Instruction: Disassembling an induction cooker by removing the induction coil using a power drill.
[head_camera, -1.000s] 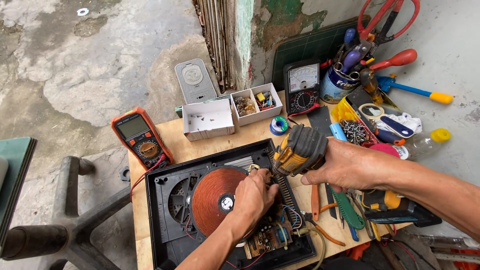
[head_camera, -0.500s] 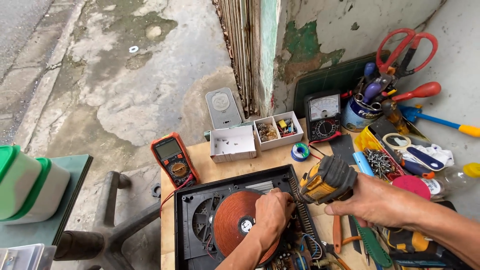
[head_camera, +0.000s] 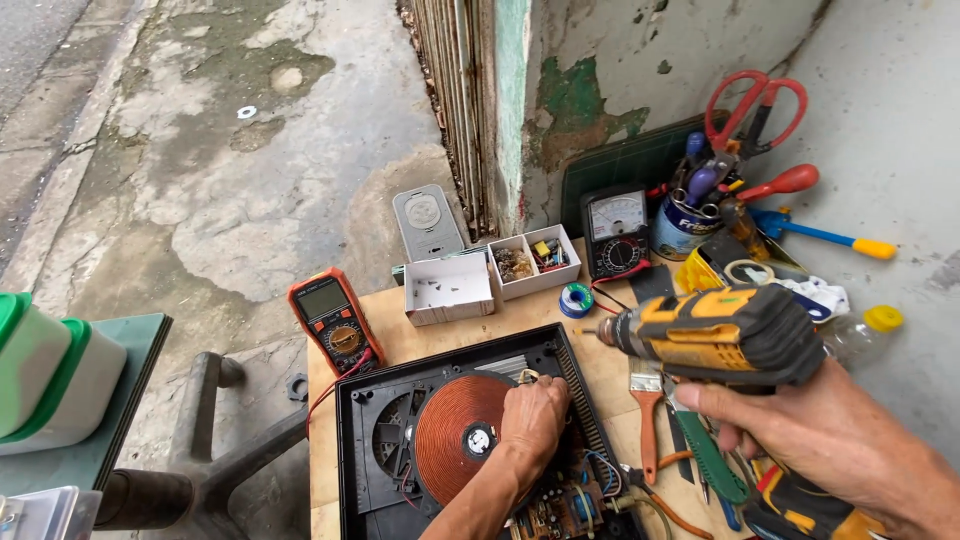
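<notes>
An opened induction cooker (head_camera: 352, 420) lies on the small wooden table, its copper coil (head_camera: 452, 436) and circuit board exposed. My left hand (head_camera: 532, 424) rests on the coil's right edge with fingers curled near the top rim of the case. A yellow and black cordless drill (head_camera: 722, 336) is lifted above the table to the right of the cooker, gripped by my right hand (head_camera: 810, 432), with its bit pointing left.
An orange digital multimeter (head_camera: 334, 318) lies at the table's left corner. White part boxes (head_camera: 448, 288), a solder spool (head_camera: 575, 299) and an analog meter (head_camera: 617, 232) stand behind. A can of tools (head_camera: 690, 222), red scissors, a brush (head_camera: 648, 408) and pliers crowd the right side.
My right hand has lifted the drill up and away to the right, off the cooker. My left hand stays on the coil. The camera view has moved closer.
</notes>
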